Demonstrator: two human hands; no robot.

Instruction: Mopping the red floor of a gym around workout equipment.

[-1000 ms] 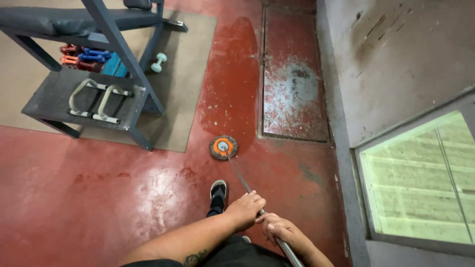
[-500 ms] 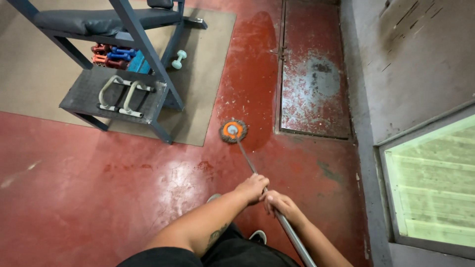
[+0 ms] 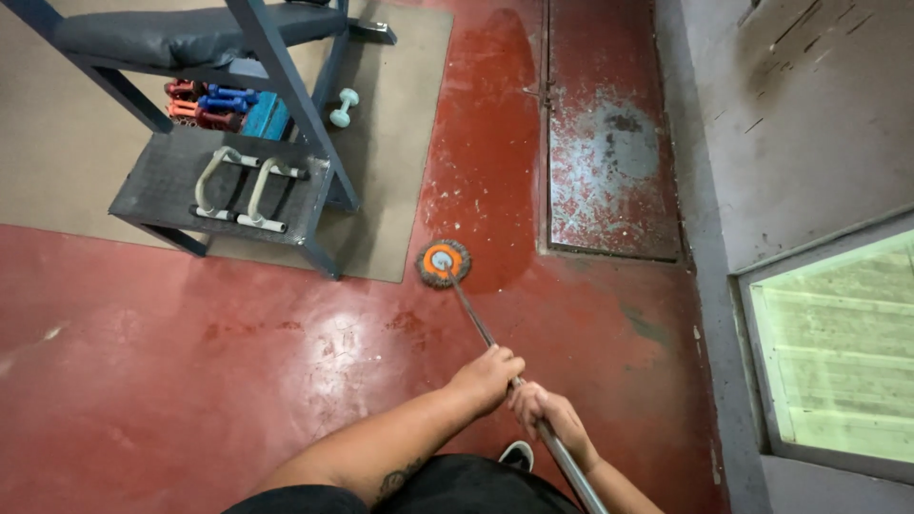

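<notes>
A mop with a round orange and grey head [image 3: 443, 264] rests on the wet red floor, beside the corner of a tan mat [image 3: 400, 124]. Its metal handle [image 3: 476, 319] runs back toward me. My left hand [image 3: 488, 376] grips the handle higher up the shaft toward the head. My right hand [image 3: 545, 413] grips it just behind, closer to my body. A dark shoe tip [image 3: 519, 457] shows below my hands.
A blue-framed weight bench [image 3: 190, 38] stands on the mat at the upper left, with push-up bars [image 3: 243, 186] on its platform, and small dumbbells [image 3: 343, 107] behind. A worn floor hatch [image 3: 609, 143] lies ahead. A grey wall and window [image 3: 838, 352] line the right side.
The view has shifted a little, and the mop head now sits slightly nearer the mat corner. Both hands keep their grip on the handle.
</notes>
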